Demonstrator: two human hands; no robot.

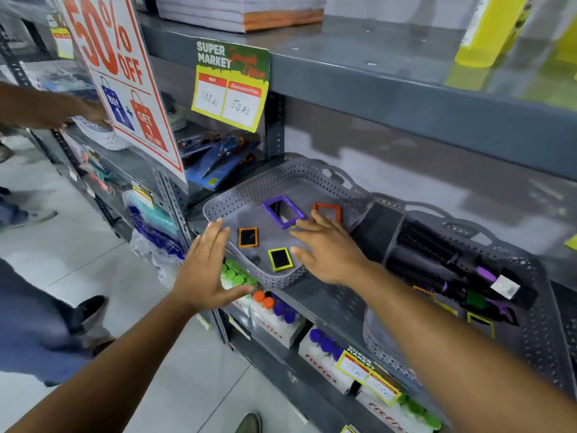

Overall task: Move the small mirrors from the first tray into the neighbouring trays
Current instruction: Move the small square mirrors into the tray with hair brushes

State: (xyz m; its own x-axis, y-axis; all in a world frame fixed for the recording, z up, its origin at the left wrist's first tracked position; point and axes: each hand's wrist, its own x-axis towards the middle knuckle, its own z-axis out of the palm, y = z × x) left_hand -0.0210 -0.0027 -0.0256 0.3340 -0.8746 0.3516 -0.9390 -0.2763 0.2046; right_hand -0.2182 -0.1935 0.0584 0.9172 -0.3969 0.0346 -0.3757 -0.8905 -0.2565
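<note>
A grey perforated tray point(274, 182) sits on the middle shelf and holds several small framed mirrors: a purple one point(282, 211), a red one point(327, 211), an orange one point(248, 237) and a yellow one point(280, 259). My left hand point(206, 270) hovers open at the tray's near left rim. My right hand point(327, 248) is spread open above the tray's right half, between the yellow and red mirrors, and partly covers another yellow frame. To the right, a second grey tray point(537, 323) holds black hairbrushes point(427, 242) and small yellow-framed mirrors point(480, 320).
A "50% OFF" sign point(125, 79) and a price label point(231, 85) hang at the left. Below the shelf stand boxes of bottles with coloured caps point(274, 307). Another person's arm point(46, 107) reaches in at the far left, with legs and shoes on the floor.
</note>
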